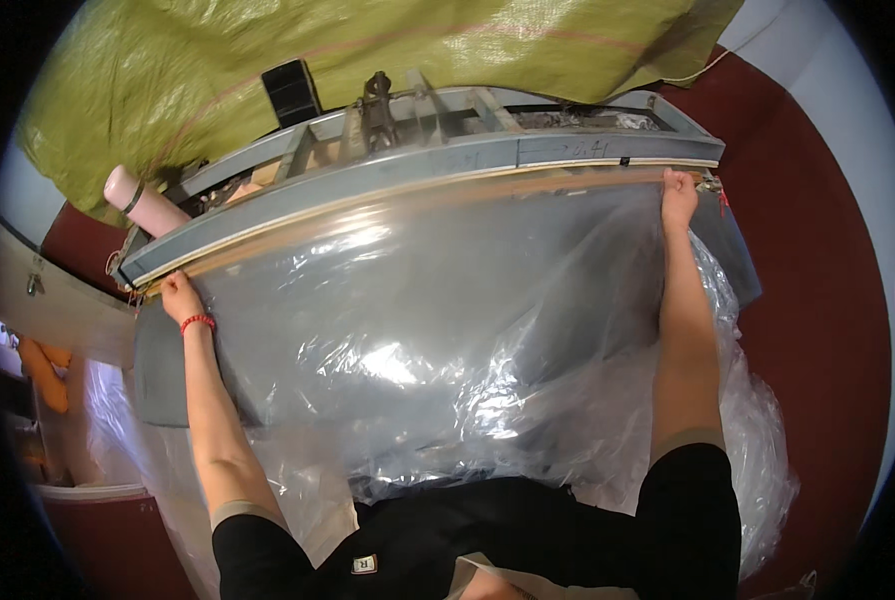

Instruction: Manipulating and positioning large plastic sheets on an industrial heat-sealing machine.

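A wide sheet of clear plastic film [397, 290] lies over a dark grey surface in front of me, wrinkled and shiny toward my body. At its far left corner my left hand [179, 297], with a red bead bracelet [198, 322] at the wrist, is closed on the film's edge. My right hand [678, 198] pinches the far right corner in the same way. Both arms are stretched wide. Just beyond the hands runs a long grey metal frame [367, 160] with a pale strip [407, 187] along its near side.
A yellow-green woven tarp [367, 50] hangs behind the frame, with a black phone [291, 93] against it. A pink cylinder [147, 202] leans at the frame's left end. Loose film [747, 470] bunches at the right above a dark red floor [807, 330].
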Demonstrator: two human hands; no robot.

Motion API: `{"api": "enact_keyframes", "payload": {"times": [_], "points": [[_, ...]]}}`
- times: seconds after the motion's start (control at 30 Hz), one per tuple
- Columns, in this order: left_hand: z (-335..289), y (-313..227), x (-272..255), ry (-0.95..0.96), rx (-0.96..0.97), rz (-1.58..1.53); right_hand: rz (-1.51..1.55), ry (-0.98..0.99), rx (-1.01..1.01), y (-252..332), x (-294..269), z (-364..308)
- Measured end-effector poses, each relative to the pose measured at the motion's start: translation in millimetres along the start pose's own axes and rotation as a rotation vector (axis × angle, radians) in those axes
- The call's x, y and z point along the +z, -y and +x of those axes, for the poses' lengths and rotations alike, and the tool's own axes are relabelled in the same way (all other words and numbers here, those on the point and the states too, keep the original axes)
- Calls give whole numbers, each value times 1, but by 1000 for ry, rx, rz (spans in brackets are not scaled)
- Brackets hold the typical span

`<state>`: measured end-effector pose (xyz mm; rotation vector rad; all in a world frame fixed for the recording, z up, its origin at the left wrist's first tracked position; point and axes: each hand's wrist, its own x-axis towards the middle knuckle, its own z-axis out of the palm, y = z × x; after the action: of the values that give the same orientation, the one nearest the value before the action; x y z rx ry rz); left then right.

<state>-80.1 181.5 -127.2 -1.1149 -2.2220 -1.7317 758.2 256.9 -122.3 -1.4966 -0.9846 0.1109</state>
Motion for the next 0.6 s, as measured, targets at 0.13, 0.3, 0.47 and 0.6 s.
{"api": "enact_keyframes", "payload": {"times": [0.13, 0.3, 0.47, 0.6], "points": [[-7, -14, 12, -20, -66, -143, -126, -118, -22, -2, -5, 4], [0, -12, -11, 13, -340, -525, 103, -91, 129, 23, -7, 0], [-2, -28, -18, 120, -383, -549, 168, -53, 93, 3, -21, 11], [-12, -38, -61, 451, -296, -494, -117, 42, -264, 67, -81, -4]]}}
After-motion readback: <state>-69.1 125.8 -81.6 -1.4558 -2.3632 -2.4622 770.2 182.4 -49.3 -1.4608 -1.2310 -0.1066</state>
